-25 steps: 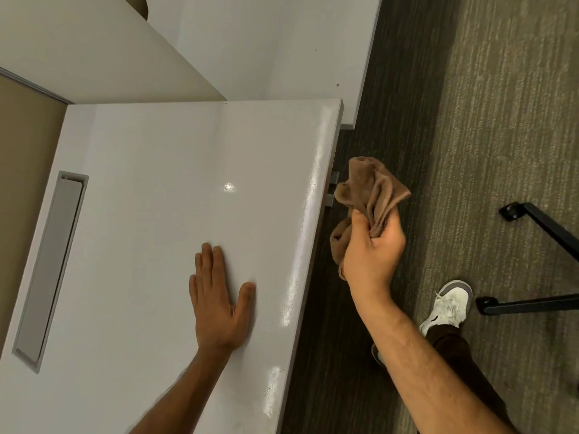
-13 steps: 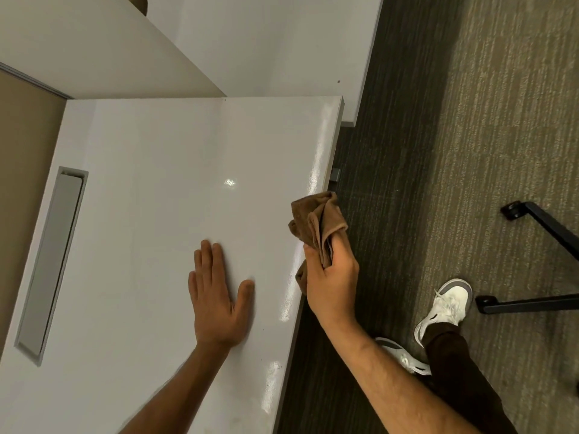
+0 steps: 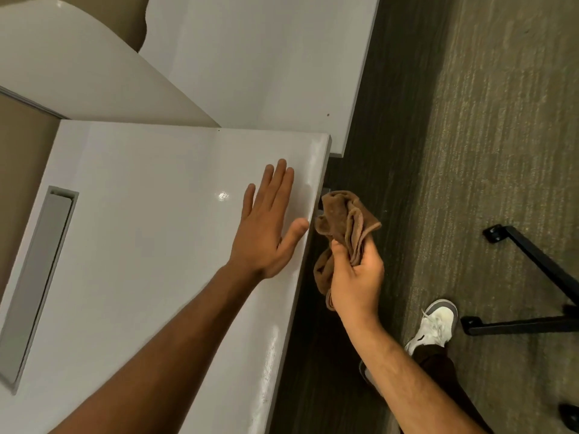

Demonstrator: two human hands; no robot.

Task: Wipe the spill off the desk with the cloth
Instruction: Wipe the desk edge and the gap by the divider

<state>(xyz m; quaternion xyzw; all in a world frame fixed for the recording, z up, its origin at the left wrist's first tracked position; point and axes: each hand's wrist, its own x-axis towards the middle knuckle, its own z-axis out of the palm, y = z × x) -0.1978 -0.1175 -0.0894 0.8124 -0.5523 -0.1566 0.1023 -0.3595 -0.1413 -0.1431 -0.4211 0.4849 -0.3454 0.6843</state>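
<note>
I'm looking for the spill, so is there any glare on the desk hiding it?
Head view: a small bright glint sits beside the left hand, and streaky reflections run along the desk edge near the brown cloth in the right hand; no spill is distinguishable.

Brown cloth (image 3: 343, 233), glossy white desk (image 3: 150, 245), grey streaked carpet (image 3: 501, 151).

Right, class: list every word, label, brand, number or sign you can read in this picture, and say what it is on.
None: no readable text anywhere.
desk: plain white, no label.
cloth: plain brown, no tag showing.
shoe: no legible brand mark.
</note>
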